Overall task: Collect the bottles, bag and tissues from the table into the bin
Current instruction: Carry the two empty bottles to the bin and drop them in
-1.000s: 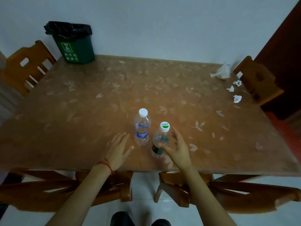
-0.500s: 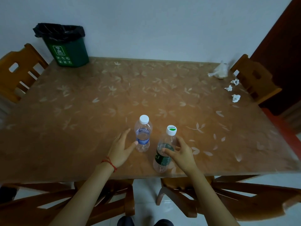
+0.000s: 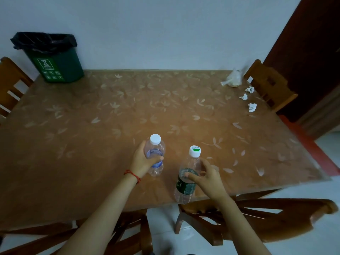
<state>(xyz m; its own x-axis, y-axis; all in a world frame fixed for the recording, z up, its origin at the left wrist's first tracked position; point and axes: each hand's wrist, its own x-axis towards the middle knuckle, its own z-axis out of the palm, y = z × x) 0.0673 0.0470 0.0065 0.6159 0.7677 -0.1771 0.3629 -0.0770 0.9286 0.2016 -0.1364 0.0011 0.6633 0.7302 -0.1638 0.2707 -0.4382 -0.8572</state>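
My left hand grips a clear bottle with a blue label near the table's front. My right hand grips a clear bottle with a green label, lifted and tilted over the front edge. The green bin with a black liner stands on the table's far left corner. At the far right corner lies a clear plastic bag. Three crumpled white tissues lie in a row just in front of the bag.
The brown leaf-patterned table fills the view, against a white wall. Wooden chairs stand at the left, at the right and tucked under the front edge. A dark door is at the right.
My left hand has closed around the blue-label bottle. My right hand has taken hold of the green-label bottle and lifted it toward the front edge.
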